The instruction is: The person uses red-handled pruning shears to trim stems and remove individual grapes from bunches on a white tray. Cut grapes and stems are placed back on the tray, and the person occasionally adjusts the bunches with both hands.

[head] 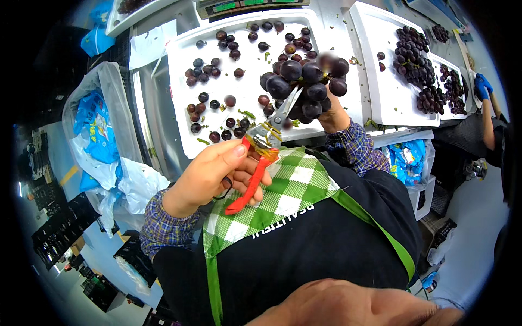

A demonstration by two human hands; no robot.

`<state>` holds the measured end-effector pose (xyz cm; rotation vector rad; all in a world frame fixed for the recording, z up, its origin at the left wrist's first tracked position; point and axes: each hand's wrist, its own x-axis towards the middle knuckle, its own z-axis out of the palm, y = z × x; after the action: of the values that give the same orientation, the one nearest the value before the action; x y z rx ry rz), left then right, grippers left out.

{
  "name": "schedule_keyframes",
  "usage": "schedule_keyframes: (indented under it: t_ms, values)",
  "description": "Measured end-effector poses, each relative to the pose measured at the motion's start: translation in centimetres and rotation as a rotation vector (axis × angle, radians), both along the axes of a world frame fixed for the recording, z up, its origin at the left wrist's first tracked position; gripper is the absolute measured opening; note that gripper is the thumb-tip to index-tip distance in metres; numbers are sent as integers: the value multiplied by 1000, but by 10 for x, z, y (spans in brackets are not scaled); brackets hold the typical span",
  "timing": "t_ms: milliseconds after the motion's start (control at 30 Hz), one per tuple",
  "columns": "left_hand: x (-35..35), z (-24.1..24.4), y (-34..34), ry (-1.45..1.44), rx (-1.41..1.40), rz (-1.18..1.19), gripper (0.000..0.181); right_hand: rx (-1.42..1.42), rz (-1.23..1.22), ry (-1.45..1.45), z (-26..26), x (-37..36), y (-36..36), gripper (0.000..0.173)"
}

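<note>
My left hand (216, 175) is wrapped around the red-handled spring pruning snips (277, 118), palm upward, with the thumb on one handle. The narrow metal blades reach in among the dark purple grapes of a bunch (312, 81). Whether the blades touch a stem is hard to see. From the right, my right hand (335, 116) supports that bunch; most of its fingers are hidden behind the grapes. Below the bunch lies a white foam tray (244, 98), where loose grapes (204, 73) and bits of green stem (246, 114) are scattered.
A second white tray (379, 93) at the right holds grape bunches (412, 61). Digital scales (253, 5) stand behind. A lined bin (122, 102) with blue bags is at left, and a crate (422, 183) at lower right. A co-worker's blue-gloved hands (483, 85) show far right.
</note>
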<state>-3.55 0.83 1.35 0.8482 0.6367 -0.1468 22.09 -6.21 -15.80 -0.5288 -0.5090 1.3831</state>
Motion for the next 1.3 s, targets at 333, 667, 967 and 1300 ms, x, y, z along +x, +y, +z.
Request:
schedule_keyframes:
  t_ms: [333, 667, 967, 1300]
  values:
    - [21, 0, -15, -13, -239, 105, 49, 8, 293, 638, -29, 3, 8, 45]
    - [29, -9, -8, -38, -40, 45, 49, -13, 251, 703, -16, -3, 6, 35]
    - [10, -14, -2, 47, 259, -83, 41, -88, 67, 199, -29, 25, -5, 36]
    - [10, 2, -7, 40, -226, 37, 49, -159, -202, -149, 6, -2, 8, 38]
